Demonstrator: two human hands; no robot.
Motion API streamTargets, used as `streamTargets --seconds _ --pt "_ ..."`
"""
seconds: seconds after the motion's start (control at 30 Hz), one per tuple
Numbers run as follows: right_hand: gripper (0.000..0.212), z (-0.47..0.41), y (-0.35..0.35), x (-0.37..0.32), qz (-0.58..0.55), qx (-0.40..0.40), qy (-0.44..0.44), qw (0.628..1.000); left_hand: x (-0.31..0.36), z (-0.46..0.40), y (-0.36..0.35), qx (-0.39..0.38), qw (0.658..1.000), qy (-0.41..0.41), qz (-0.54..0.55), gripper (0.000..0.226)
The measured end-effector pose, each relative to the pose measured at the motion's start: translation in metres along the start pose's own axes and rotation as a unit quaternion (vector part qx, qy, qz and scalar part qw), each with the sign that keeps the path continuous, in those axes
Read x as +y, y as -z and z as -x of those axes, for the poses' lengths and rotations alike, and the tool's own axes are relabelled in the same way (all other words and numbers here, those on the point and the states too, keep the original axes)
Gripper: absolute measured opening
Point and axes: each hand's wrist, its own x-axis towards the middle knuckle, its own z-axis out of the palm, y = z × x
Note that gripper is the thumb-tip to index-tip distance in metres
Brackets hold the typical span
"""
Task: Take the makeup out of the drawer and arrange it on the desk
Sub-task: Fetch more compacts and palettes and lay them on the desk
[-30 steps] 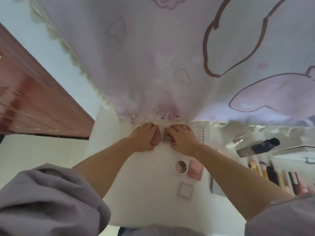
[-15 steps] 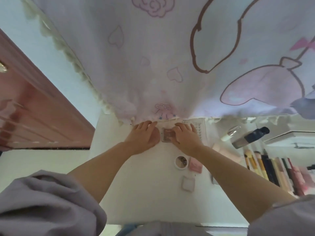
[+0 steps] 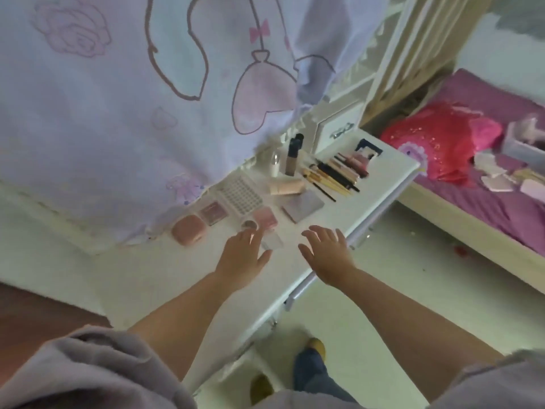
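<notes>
Laying out makeup on the desk (image 3: 165,278)

Both hands, left (image 3: 242,258) and right (image 3: 326,251), are hovering empty with fingers spread; the makeup (image 3: 249,197) is lying in rows, so the next piece is best set down square, without nudging neighbours.

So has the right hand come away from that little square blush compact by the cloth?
Yes. The right hand has pulled back toward the desk's near edge, fingers spread, leaving the blush compact by the cloth.

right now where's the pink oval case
Head view, left of centre: the pink oval case lies on the desk at the curtain's hem, just left of the square blush.
</notes>
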Motion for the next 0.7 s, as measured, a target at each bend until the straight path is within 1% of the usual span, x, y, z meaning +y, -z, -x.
streamTargets --seconds 0.13,0.2,0.3,0.4,0.53,0.6,0.67,0.7 --pt "0.046 0.092 -0.019 0.058 -0.035 -0.002 -0.132 0.991 0.075 -0.007 -0.016 -0.018 0.991 -0.132 -0.025 0.062" --pt "0.045 0.146 -0.032 0.083 -0.053 0.002 -0.198 0.979 0.120 -0.005 -0.020 -0.031 0.981 -0.192 -0.026 0.065" --pt "0.045 0.230 -0.050 0.109 -0.068 0.007 -0.296 0.953 0.186 0.007 -0.035 -0.049 0.959 -0.274 -0.060 0.069" --pt "0.044 0.315 -0.070 0.121 -0.091 0.020 -0.373 0.923 0.251 0.039 -0.058 -0.065 0.936 -0.341 -0.063 0.085" --pt "0.044 0.429 -0.101 0.125 -0.109 0.044 -0.445 0.888 0.333 0.120 -0.097 -0.114 0.899 -0.413 -0.095 0.093" --pt "0.043 0.487 -0.119 0.125 -0.118 0.051 -0.470 0.874 0.371 0.167 -0.116 -0.134 0.887 -0.429 -0.106 0.088" --pt "0.044 0.549 -0.135 0.122 -0.131 0.050 -0.490 0.860 0.406 0.216 -0.137 -0.159 0.875 -0.445 -0.104 0.070" --pt "0.044 0.581 -0.144 0.119 -0.137 0.052 -0.506 0.850 0.423 0.240 -0.149 -0.167 0.866 -0.460 -0.106 0.067"
